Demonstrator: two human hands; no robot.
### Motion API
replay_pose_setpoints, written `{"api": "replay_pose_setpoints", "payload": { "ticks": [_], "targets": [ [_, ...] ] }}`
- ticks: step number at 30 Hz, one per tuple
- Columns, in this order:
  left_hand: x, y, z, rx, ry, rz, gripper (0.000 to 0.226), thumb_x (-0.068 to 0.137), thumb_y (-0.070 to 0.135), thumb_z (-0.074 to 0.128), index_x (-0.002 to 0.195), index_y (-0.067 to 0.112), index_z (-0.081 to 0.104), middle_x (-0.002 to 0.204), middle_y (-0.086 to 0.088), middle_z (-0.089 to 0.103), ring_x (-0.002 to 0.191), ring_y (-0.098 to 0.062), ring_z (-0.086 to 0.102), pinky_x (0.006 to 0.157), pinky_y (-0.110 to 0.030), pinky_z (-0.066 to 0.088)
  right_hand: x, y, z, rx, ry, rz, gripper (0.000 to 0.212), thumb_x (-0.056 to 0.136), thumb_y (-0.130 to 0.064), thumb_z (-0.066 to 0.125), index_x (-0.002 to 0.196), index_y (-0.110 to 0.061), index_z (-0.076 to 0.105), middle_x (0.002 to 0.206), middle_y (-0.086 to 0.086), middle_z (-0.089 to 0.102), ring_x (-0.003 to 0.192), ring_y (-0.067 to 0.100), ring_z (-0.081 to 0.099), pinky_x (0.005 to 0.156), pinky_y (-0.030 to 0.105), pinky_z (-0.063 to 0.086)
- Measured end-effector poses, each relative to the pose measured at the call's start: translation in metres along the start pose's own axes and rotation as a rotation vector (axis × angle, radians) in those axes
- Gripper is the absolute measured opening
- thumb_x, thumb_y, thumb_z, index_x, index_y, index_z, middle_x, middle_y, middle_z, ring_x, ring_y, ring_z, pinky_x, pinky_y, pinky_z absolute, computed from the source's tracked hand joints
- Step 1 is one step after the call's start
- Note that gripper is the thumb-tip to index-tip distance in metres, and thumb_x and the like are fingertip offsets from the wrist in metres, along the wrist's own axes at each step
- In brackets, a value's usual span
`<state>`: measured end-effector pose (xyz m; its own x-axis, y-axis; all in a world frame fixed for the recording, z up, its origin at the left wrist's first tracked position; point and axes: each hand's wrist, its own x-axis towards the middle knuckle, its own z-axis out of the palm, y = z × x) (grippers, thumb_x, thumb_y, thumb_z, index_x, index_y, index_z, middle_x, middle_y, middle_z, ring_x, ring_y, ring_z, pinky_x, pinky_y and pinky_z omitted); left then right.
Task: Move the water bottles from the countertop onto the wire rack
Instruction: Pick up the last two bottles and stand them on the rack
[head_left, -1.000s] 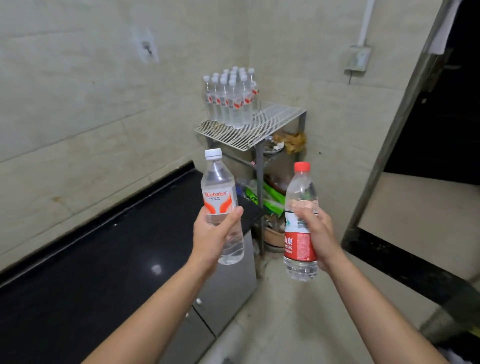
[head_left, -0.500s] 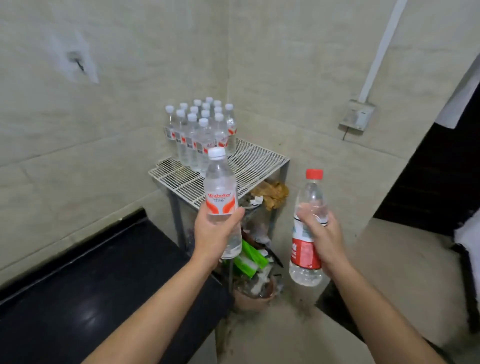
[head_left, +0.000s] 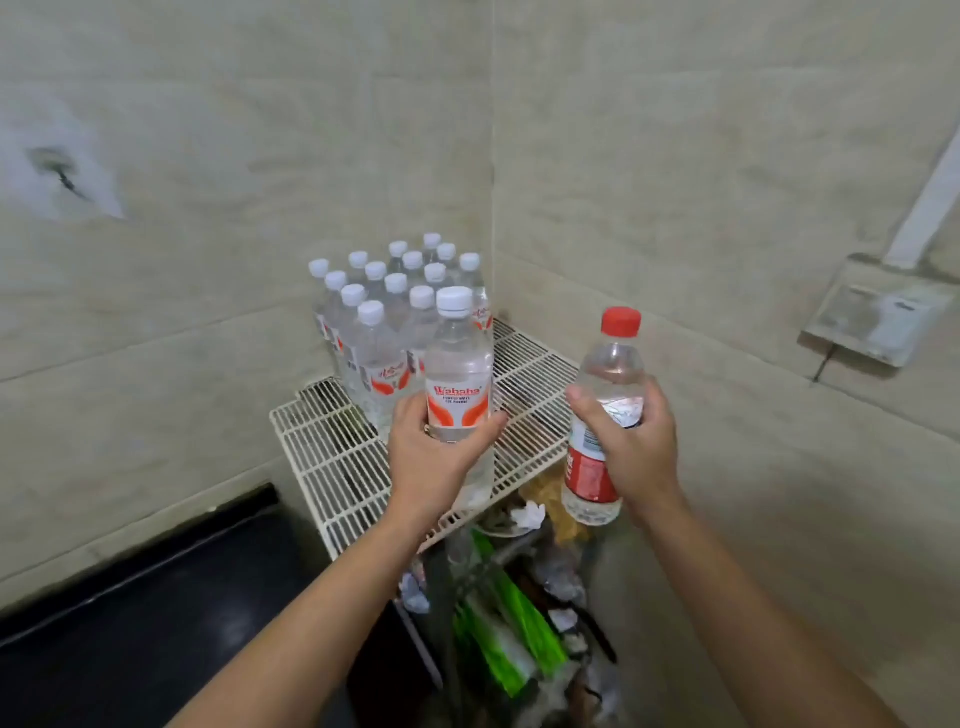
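My left hand (head_left: 434, 457) grips a clear white-capped bottle (head_left: 458, 364) with an orange and white label, held upright above the front of the white wire rack (head_left: 332, 457). My right hand (head_left: 631, 441) holds a clear red-capped bottle (head_left: 610, 358) with a red label, upright, just past the rack's right front edge. Several white-capped bottles (head_left: 384, 322) stand packed together at the back left of the rack, in the wall corner.
The black countertop (head_left: 145, 623) lies at lower left, ending beside the rack. Under the rack sit green packets (head_left: 514, 629), crumpled paper and other clutter. A wall box (head_left: 878, 317) with a white conduit hangs at right. Tiled walls meet behind the rack.
The view has closed in on the rack. Both hands have carried their bottles forward; the left bottle now hangs over the rack's front, the right one beside its right edge.
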<state>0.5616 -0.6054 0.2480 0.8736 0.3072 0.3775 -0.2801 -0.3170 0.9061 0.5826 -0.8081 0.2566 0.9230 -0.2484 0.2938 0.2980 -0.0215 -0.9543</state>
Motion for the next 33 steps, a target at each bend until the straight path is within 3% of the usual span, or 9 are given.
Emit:
{"api": "replay_pose_setpoints", "payload": {
  "ticks": [3, 6, 11, 15, 20, 23, 27, 30, 33],
  "targets": [
    [0.026, 0.0, 0.046, 0.09, 0.113, 0.019, 0.042, 0.066, 0.052, 0.088, 0.101, 0.044, 0.066, 0.109, 0.005, 0.063, 0.107, -0.016, 0.061, 0.096, -0.042, 0.052, 0.069, 0.018, -0.003, 0.009, -0.11, 0.001, 0.043, 0.075, -0.041, 0.087, 0.109, -0.027, 0.065, 0.101, -0.002, 0.074, 0.092, 0.014, 0.073, 0.086, 0.044, 0.059],
    [0.048, -0.006, 0.081, 0.162, 0.156, -0.035, 0.046, 0.065, 0.058, 0.085, 0.103, 0.06, 0.06, 0.113, 0.006, 0.065, 0.109, -0.015, 0.063, 0.095, -0.041, 0.054, 0.129, 0.038, -0.005, -0.031, -0.195, -0.01, 0.05, 0.068, -0.061, 0.084, 0.107, -0.037, 0.064, 0.107, -0.001, 0.072, 0.099, 0.016, 0.071, 0.088, 0.049, 0.058],
    [0.059, -0.027, 0.112, 0.223, 0.174, -0.218, 0.047, 0.064, 0.053, 0.088, 0.101, 0.038, 0.063, 0.105, 0.004, 0.071, 0.097, -0.008, 0.068, 0.086, -0.034, 0.058, 0.186, 0.071, 0.003, -0.063, -0.377, -0.028, 0.058, 0.069, -0.065, 0.081, 0.114, -0.033, 0.065, 0.112, -0.003, 0.071, 0.104, 0.016, 0.069, 0.09, 0.049, 0.057],
    [0.061, -0.031, 0.122, 0.208, 0.148, -0.231, 0.048, 0.075, 0.025, 0.087, 0.107, 0.042, 0.057, 0.107, 0.013, 0.069, 0.097, 0.004, 0.066, 0.079, -0.008, 0.049, 0.192, 0.09, 0.011, -0.008, -0.508, 0.002, 0.053, 0.069, -0.055, 0.083, 0.114, -0.033, 0.063, 0.109, -0.005, 0.071, 0.1, 0.013, 0.07, 0.089, 0.045, 0.058],
    [0.061, -0.021, 0.116, 0.157, 0.047, -0.195, 0.062, 0.079, 0.024, 0.084, 0.126, 0.041, 0.047, 0.123, 0.02, 0.061, 0.11, 0.01, 0.059, 0.085, -0.007, 0.046, 0.185, 0.097, 0.013, 0.016, -0.657, 0.039, 0.054, 0.072, -0.046, 0.078, 0.121, -0.031, 0.06, 0.111, -0.01, 0.07, 0.104, 0.008, 0.068, 0.092, 0.037, 0.056],
    [0.067, -0.005, 0.107, 0.195, 0.112, -0.144, 0.077, 0.08, 0.044, 0.08, 0.144, 0.035, 0.038, 0.139, 0.018, 0.051, 0.124, 0.005, 0.051, 0.096, -0.012, 0.044, 0.187, 0.094, 0.012, 0.005, -0.695, 0.045, 0.059, 0.072, -0.046, 0.078, 0.126, -0.031, 0.057, 0.116, -0.006, 0.069, 0.108, 0.011, 0.067, 0.098, 0.044, 0.055],
    [0.093, 0.028, 0.103, 0.219, 0.226, -0.012, 0.075, 0.084, 0.059, 0.065, 0.146, 0.026, 0.041, 0.13, 0.017, 0.054, 0.123, 0.001, 0.052, 0.1, -0.02, 0.045, 0.195, 0.074, 0.016, 0.01, -0.655, 0.024, 0.073, 0.073, -0.054, 0.081, 0.136, -0.033, 0.051, 0.127, -0.005, 0.066, 0.118, 0.012, 0.064, 0.105, 0.047, 0.051],
    [0.108, 0.031, 0.1, 0.351, 0.204, 0.075, 0.047, 0.09, 0.055, 0.062, 0.123, 0.022, 0.065, 0.112, 0.011, 0.064, 0.108, -0.003, 0.059, 0.092, -0.036, 0.053, 0.204, 0.054, 0.024, -0.031, -0.546, -0.052, 0.082, 0.067, -0.073, 0.076, 0.136, -0.037, 0.052, 0.128, -0.006, 0.062, 0.121, 0.009, 0.06, 0.107, 0.044, 0.049],
    [0.11, 0.022, 0.093, 0.392, 0.21, 0.11, 0.036, 0.086, 0.048, 0.07, 0.114, 0.026, 0.074, 0.095, 0.013, 0.057, 0.089, 0.001, 0.052, 0.08, -0.026, 0.051, 0.208, 0.042, 0.026, -0.152, -0.463, -0.132, 0.061, 0.063, -0.08, 0.074, 0.111, -0.044, 0.063, 0.116, -0.009, 0.061, 0.108, 0.01, 0.064, 0.097, 0.042, 0.055]
  ]
}}
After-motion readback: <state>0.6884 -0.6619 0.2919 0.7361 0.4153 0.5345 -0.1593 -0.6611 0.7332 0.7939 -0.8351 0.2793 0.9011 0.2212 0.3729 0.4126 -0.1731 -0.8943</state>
